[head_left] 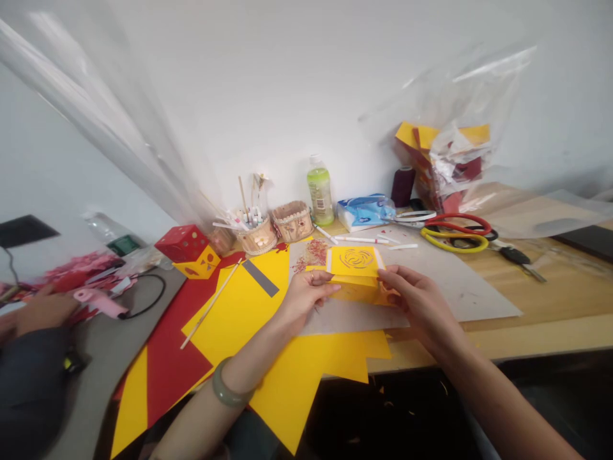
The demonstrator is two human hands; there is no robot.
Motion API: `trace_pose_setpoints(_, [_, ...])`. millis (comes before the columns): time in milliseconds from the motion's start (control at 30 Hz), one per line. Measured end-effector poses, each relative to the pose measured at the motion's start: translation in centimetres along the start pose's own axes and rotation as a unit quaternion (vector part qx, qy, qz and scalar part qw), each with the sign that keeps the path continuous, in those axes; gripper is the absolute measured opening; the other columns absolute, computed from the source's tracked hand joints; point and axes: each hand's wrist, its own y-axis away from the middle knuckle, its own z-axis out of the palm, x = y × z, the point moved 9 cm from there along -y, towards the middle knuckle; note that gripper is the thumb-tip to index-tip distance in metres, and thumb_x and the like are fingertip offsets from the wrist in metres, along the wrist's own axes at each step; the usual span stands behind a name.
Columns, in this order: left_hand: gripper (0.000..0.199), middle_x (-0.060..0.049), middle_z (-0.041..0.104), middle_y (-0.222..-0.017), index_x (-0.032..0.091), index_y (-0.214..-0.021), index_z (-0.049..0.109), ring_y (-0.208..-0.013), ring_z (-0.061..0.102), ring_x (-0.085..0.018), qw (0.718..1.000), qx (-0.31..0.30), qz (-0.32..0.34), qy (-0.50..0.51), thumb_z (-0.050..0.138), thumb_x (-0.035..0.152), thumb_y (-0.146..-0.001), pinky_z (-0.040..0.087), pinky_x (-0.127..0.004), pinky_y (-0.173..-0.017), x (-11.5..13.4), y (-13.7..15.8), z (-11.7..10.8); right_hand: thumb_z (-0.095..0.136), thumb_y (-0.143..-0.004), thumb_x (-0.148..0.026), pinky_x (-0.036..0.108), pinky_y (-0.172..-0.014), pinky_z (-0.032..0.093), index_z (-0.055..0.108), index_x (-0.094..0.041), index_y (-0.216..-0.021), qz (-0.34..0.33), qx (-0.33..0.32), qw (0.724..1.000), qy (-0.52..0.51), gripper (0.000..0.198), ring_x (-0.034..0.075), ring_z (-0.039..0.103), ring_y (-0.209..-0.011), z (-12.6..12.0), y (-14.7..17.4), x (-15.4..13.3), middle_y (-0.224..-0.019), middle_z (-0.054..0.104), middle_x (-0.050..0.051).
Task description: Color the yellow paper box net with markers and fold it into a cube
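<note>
Between my two hands is a folded piece of yellow card with a curved cut-out pattern on its upper face and white strips along two edges. My left hand pinches its left side between thumb and fingers. On the right side, my right hand grips the card the same way, its lower fingers partly hidden behind it. The card is held above a pale grey board that lies on the table. Large yellow paper sheets lie under and beside my left forearm.
Scissors and a key lie at right. Behind stand a green bottle, a tissue pack and small baskets. A red and yellow paper box and a wooden stick are left. Another person's hand works far left.
</note>
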Motion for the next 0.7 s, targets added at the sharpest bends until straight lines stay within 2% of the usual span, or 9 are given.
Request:
trace_pose_setpoints(167, [0.030, 0.005, 0.049, -0.044, 0.011, -0.069, 0.063, -0.038, 0.038, -0.004, 1.000, 0.004, -0.009, -0.011, 0.079, 0.025, -0.048, 0.025, -0.018, -0.039, -0.03, 0.05, 0.25, 0.069, -0.064, -0.042, 0.022, -0.042, 0.024, 0.056, -0.017, -0.063, 0.005, -0.008, 1.000, -0.004, 0.028, 0.007, 0.038, -0.046, 0.34, -0.08, -0.06, -0.058, 0.046, -0.004])
trace_pose_setpoints(333, [0.022, 0.004, 0.048, -0.042, 0.013, -0.059, 0.061, -0.039, 0.039, -0.005, 1.000, 0.005, -0.004, -0.002, 0.076, 0.027, -0.051, 0.026, -0.018, -0.040, -0.11, 0.03, 0.25, 0.071, -0.063, -0.041, 0.021, -0.046, 0.030, 0.056, -0.018, -0.064, 0.003, -0.011, 1.000, -0.013, 0.028, 0.008, 0.040, -0.050, 0.51, -0.06, 0.20, -0.058, 0.046, -0.004])
trace_pose_setpoints(700, [0.022, 0.003, 0.050, -0.046, 0.011, -0.061, 0.063, -0.042, 0.040, -0.005, 1.000, 0.006, -0.006, 0.023, 0.076, 0.025, -0.050, 0.027, -0.018, -0.042, -0.37, 0.13, 0.12, 0.070, -0.064, -0.041, 0.021, -0.044, 0.031, 0.054, -0.019, -0.062, -0.004, -0.003, 1.000, -0.006, 0.027, 0.009, 0.041, -0.049, 0.44, -0.01, 0.17, -0.057, 0.046, -0.004])
